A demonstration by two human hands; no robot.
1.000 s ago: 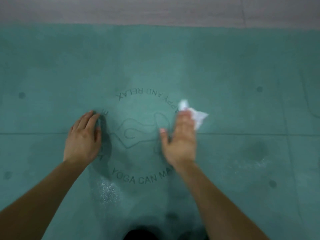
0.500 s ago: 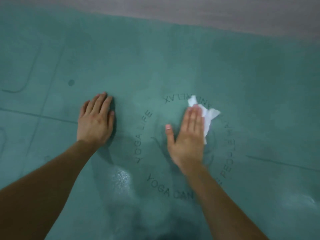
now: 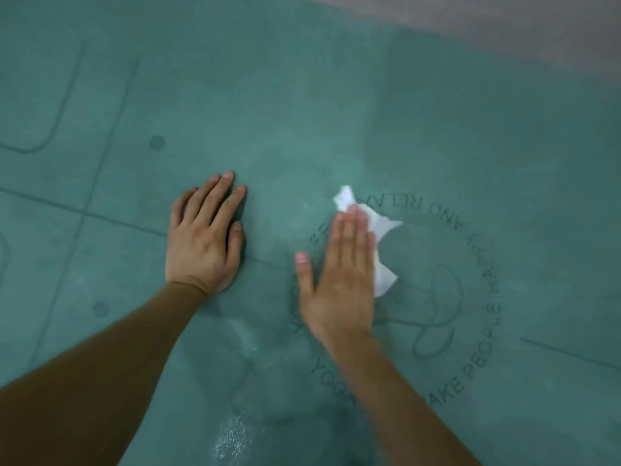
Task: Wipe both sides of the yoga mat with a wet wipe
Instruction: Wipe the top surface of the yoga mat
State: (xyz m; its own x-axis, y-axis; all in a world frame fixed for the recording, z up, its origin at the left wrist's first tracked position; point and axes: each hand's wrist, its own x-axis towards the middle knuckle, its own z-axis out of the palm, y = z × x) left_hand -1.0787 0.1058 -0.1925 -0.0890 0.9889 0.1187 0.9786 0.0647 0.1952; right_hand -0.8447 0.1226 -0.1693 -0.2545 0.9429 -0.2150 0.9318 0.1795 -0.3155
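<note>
A teal yoga mat [image 3: 302, 105] fills almost the whole head view, printed with a ring of dark lettering and alignment lines. My right hand [image 3: 339, 274] lies flat with straight fingers, pressing a crumpled white wet wipe [image 3: 381, 237] onto the mat at the left part of the lettered ring. The wipe sticks out beyond my fingertips and to the right of my palm. My left hand [image 3: 203, 237] rests flat on the mat to the left, fingers straight and together, holding nothing.
A strip of grey floor [image 3: 504, 21] shows past the mat's far edge at the top right. Damp, shiny patches [image 3: 235, 435] mark the mat near the bottom, between my forearms.
My right hand has slid the wipe leftward across the printed ring. My left hand has moved left along the mat too, and the view has turned left.
</note>
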